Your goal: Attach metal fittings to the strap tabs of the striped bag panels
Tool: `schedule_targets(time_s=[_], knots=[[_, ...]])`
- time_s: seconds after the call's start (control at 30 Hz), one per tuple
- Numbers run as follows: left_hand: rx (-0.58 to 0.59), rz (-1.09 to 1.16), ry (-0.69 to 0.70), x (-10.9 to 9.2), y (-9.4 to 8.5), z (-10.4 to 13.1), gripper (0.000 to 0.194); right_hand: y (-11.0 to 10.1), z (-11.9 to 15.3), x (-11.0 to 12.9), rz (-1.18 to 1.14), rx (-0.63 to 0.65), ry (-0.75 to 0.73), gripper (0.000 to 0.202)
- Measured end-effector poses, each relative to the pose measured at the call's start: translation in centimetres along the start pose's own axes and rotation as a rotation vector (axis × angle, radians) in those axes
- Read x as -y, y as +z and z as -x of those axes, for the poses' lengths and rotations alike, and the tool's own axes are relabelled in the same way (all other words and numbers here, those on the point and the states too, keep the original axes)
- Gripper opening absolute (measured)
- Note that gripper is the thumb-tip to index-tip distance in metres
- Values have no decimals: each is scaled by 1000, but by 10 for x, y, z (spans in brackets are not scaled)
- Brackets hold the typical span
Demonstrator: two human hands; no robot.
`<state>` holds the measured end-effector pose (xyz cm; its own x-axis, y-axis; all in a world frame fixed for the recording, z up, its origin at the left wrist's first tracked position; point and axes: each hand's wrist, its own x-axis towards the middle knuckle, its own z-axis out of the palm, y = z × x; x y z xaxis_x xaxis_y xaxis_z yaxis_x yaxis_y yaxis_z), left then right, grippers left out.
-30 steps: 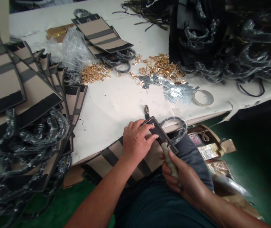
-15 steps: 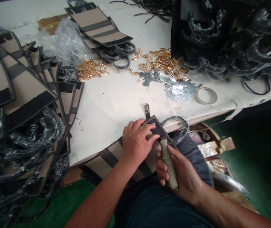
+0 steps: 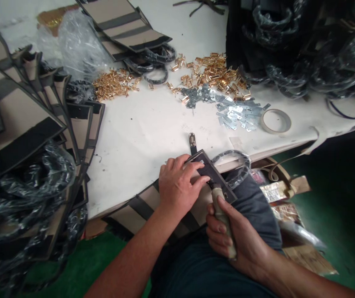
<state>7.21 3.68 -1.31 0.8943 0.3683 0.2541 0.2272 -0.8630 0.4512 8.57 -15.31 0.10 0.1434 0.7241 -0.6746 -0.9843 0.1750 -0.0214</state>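
Observation:
A beige bag panel (image 3: 147, 201) with dark bands lies across my lap and the table edge. My left hand (image 3: 177, 182) holds its dark end strip down, thumb and forefinger parted on top; its other fingertips are partly hidden. In my right hand (image 3: 227, 227) is a hand tool (image 3: 222, 211) with a tape-wrapped, grey-green handle. Its short dark shaft meets the strip beside my left thumb; the tip is too small to make out. A tab with a metal clasp (image 3: 191, 139) sticks out beyond the strip. A plastic-wrapped bag handle (image 3: 247, 165) loops out on the right.
Gold-coloured metal fittings (image 3: 112, 85) and flat metal plates (image 3: 236, 111) lie scattered near a tape roll (image 3: 276, 121). Panels with wrapped handles (image 3: 34, 116) are stacked at left, and black bags (image 3: 289, 49) at right. An open box (image 3: 276, 182) stands below the table edge.
My right hand and the tool have shifted slightly down and right, baring more of the tool's dark shaft. My left hand stays on the panel. The whole view has tilted a little.

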Motion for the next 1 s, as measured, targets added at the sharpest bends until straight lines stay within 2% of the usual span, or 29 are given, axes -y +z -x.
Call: schedule_targets(time_s=[0.2, 0.4, 0.6, 0.77, 1.0], knots=[[7, -3, -3, -1, -2, -1, 30, 3, -4, -4, -99, 24, -30, 41], [12, 10, 0, 0, -2, 0, 29, 1, -7, -2, -90, 56, -10, 40], [34, -3, -9, 0, -2, -1, 29, 8, -12, 3, -20, -47, -62, 42], [23, -12, 2, 0, -2, -2, 28, 13, -18, 6, 6, -83, -68, 48], [24, -10, 5, 1, -1, -2, 28, 16, -27, 1, -14, -145, -151, 42]])
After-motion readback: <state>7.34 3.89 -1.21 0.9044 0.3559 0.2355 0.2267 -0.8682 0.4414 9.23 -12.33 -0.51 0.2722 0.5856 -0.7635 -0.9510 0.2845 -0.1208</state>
